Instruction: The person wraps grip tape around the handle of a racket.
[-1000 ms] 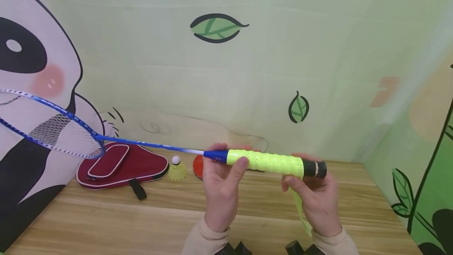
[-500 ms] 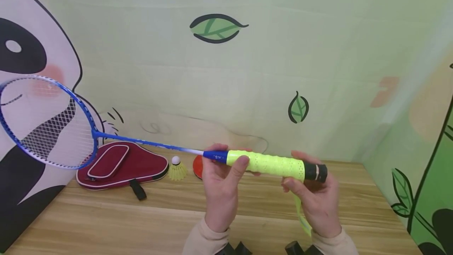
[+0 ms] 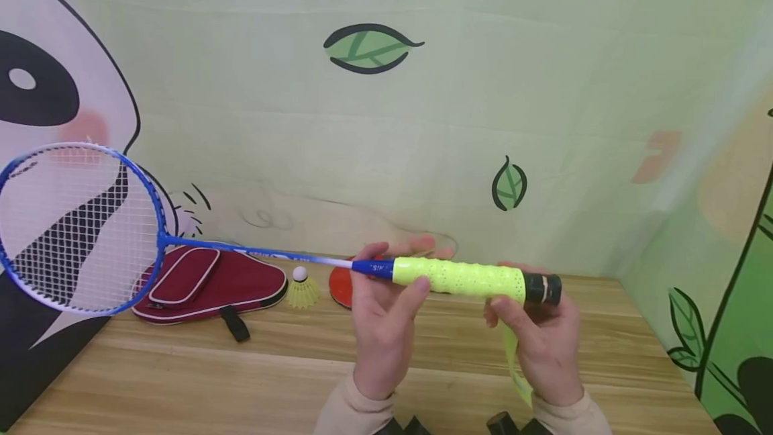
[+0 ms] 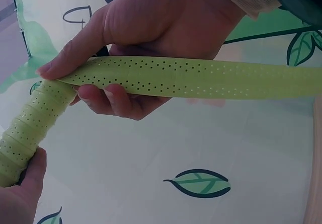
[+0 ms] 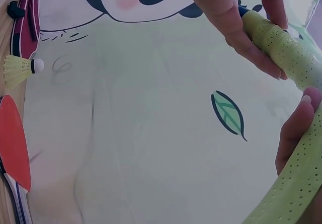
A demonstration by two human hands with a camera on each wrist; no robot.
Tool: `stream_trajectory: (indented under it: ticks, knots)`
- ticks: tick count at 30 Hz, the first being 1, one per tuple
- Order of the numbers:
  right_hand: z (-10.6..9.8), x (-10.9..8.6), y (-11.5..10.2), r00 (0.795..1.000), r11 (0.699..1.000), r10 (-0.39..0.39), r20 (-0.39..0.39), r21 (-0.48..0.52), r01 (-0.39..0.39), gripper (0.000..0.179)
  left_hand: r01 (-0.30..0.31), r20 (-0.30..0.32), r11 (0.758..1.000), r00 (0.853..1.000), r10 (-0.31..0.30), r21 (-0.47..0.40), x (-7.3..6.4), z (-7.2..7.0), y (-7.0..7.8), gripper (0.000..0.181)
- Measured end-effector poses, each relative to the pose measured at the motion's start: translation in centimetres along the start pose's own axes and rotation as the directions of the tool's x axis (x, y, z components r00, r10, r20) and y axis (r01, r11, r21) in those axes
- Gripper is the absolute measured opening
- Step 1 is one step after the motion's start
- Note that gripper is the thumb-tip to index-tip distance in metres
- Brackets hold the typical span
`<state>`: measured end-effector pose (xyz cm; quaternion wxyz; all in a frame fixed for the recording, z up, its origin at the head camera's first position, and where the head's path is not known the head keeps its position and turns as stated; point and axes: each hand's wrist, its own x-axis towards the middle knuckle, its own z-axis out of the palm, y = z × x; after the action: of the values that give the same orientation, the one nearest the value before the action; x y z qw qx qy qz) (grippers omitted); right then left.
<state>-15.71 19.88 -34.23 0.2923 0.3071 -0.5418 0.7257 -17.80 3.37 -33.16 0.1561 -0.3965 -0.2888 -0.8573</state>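
A blue and white badminton racket (image 3: 260,252) is held in the air, its strung head to the left in the head view. Perforated neon yellow grip tape (image 3: 455,276) is wound in ridges round its handle, and the black butt end (image 3: 542,288) shows bare. My left hand (image 3: 383,337) holds the handle near the blue cone, thumb in front and several fingers spread behind. Near the butt, my right hand (image 3: 546,348) pinches the tape against the handle. A loose tape tail (image 4: 166,77) runs from the right hand. Right fingers behind the handle are partly hidden.
On the wooden table (image 3: 241,371) lie a maroon racket case (image 3: 241,284), a yellow shuttlecock (image 3: 302,289) and a red paddle (image 5: 14,143), partly behind my left hand in the head view. A backdrop cloth (image 3: 386,139) with a panda and leaves hangs behind.
The racket turns about its handle's axis, its head swinging from nearly edge-on to face-on. The left hand has shifted slightly right and its fingers spread more; the right hand keeps its pinch.
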Motion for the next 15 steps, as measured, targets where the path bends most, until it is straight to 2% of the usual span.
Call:
stream_trajectory:
  ticks: [3, 10, 15]
  knots:
    - [-0.05, 0.04, -0.01, 1.000, 1.000, 0.010, 0.012, 0.005, -0.010, 0.034, 0.006, 0.001, 1.000, 1.000, -0.006, 0.016, -0.04, -0.08, 0.05, 0.047]
    - [-0.14, 0.08, -0.01, 0.998, 1.000, -0.005, 0.070, 0.008, 0.004, 0.039, 0.028, -0.062, 0.997, 0.998, -0.023, 0.077, 0.00, 0.11, 0.43, 0.040]
    - [-0.08, 0.06, -0.12, 0.998, 1.000, 0.008, 0.067, -0.008, -0.007, 0.039, 0.041, -0.076, 0.995, 0.997, -0.034, 0.095, 0.13, 0.13, 0.67, 0.038]
